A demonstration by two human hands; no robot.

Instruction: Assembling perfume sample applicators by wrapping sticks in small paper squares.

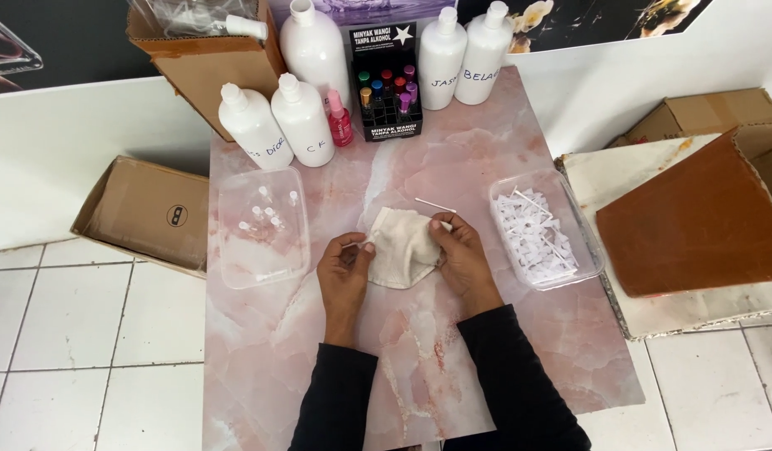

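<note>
A cream cloth (pixel 401 245) lies bunched on the pink marble-patterned table (pixel 419 367). My right hand (pixel 459 252) grips its right side, fingers curled over the fabric. My left hand (pixel 344 269) sits at the cloth's left edge and pinches a small clear tube (pixel 359 245) between thumb and fingers. A thin white stick (pixel 434 204) lies on the table just beyond the cloth.
A clear tray (pixel 262 227) with small vials stands left; a clear tray (pixel 543 230) of white sprayer parts stands right. Large white bottles (pixel 277 125), a pink spray bottle (pixel 340 121) and a black rack of coloured vials (pixel 387 96) line the back. Cardboard boxes (pixel 148 213) flank the table.
</note>
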